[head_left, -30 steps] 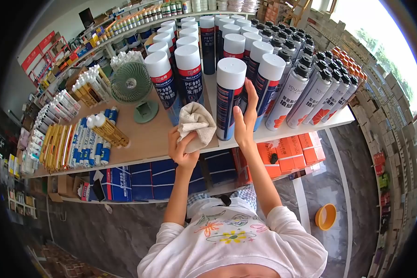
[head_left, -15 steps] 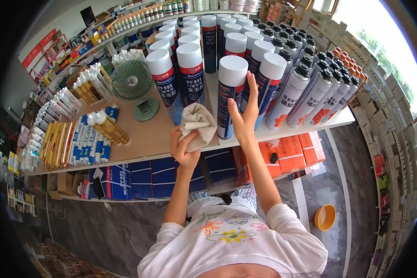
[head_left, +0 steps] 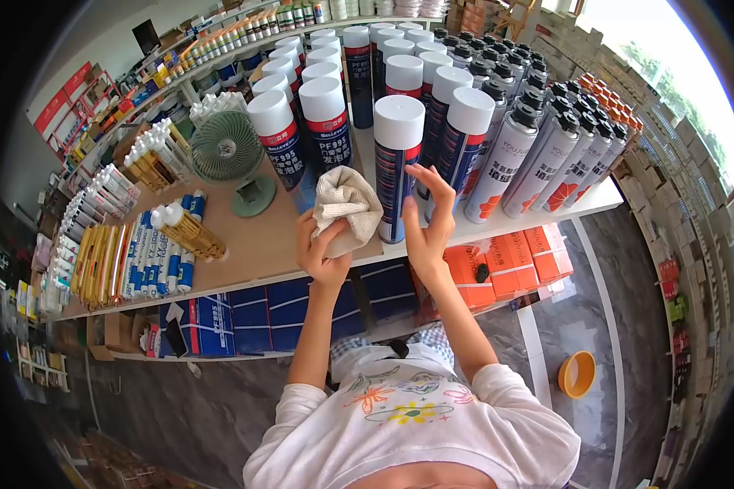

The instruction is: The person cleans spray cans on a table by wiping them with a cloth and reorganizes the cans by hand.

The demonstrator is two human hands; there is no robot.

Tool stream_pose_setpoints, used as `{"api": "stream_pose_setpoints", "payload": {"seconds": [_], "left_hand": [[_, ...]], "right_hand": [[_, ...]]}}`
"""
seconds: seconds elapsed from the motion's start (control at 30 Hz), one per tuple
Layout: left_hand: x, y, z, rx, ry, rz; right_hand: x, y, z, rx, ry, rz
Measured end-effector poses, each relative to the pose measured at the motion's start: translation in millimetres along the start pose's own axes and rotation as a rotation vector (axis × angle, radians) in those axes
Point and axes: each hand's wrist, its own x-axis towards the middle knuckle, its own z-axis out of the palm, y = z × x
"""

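Grey marbled floor [head_left: 196,399] lies below a long table [head_left: 240,244], with stocked shelves [head_left: 200,75] beyond. Near the front edge, the left hand [head_left: 324,251] pinches a crumpled beige cloth [head_left: 351,208] between thumb and fingers. The right hand [head_left: 431,228] is partly open, thumb apart from bent fingers, beside the front can [head_left: 396,167]; contact is hard to tell. That can stands upright, capped, its contents hidden. Blue cartons [head_left: 289,322] and orange cartons [head_left: 510,265] sit beneath; a yellow basin [head_left: 577,375] rests on the floor.
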Motion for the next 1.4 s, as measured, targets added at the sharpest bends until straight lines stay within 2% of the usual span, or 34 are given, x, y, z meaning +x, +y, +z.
{"api": "stream_pose_setpoints", "payload": {"seconds": [0.07, 0.13, 0.2, 0.33, 0.47, 0.53, 0.6, 0.63, 0.7, 0.87, 0.93, 1.0, 1.07, 1.13, 1.2, 1.27, 1.33, 1.4], "left_hand": [[19, 2, 6, -0.018, 0.026, 0.031], [41, 4, 9, -0.003, -0.002, 0.146], [67, 14, 17, -0.005, -0.025, 0.168], [115, 30, 44, -0.056, -0.178, 0.383], [118, 20, 62, 0.029, -0.31, 0.453], [98, 3, 67, 0.0, -0.258, 0.493], [67, -8, 62, -0.064, -0.165, 0.338], [51, -12, 58, -0.07, -0.164, 0.347], [24, -20, 48, -0.057, -0.237, 0.188], [7, -37, 37, -0.021, -0.3, 0.13], [23, -30, 34, -0.004, -0.342, 0.163], [39, -18, 32, -0.003, -0.331, 0.175], [53, 0, 33, -0.04, -0.281, 0.222], [51, 1, 38, -0.055, -0.273, 0.23], [43, -3, 47, -0.083, -0.269, 0.22], [30, -6, 51, -0.097, -0.263, 0.194], [15, -14, 54, -0.128, -0.273, 0.053], [9, -17, 54, -0.15, -0.282, 0.021]], "right_hand": [[-9, 12, -2, 0.075, 0.141, 0.24], [-10, 25, -1, -0.002, 0.105, 0.261], [-12, 34, 3, -0.099, -0.027, 0.3], [-22, 61, 21, -0.019, -0.167, 0.329], [-19, 69, 21, -0.031, -0.221, 0.418], [-20, 77, 22, -0.078, -0.191, 0.278], [-26, 79, 22, -0.027, -0.196, 0.36], [-24, 78, 23, -0.032, -0.176, 0.308], [-26, 73, 23, -0.094, -0.128, 0.363], [-28, 68, 33, -0.075, -0.112, 0.348], [-30, 70, 38, -0.135, -0.047, 0.334], [-35, 68, 39, -0.336, -0.059, 0.342], [-38, 66, 37, -0.424, -0.069, 0.294], [-39, 70, 33, -0.518, -0.069, 0.136], [-40, 70, 29, -0.56, -0.069, 0.09], [-38, 73, 24, -0.62, -0.094, 0.09], [-32, 70, 22, -0.683, -0.109, 0.093], [-25, 61, 21, -0.625, -0.07, 0.235]]}}
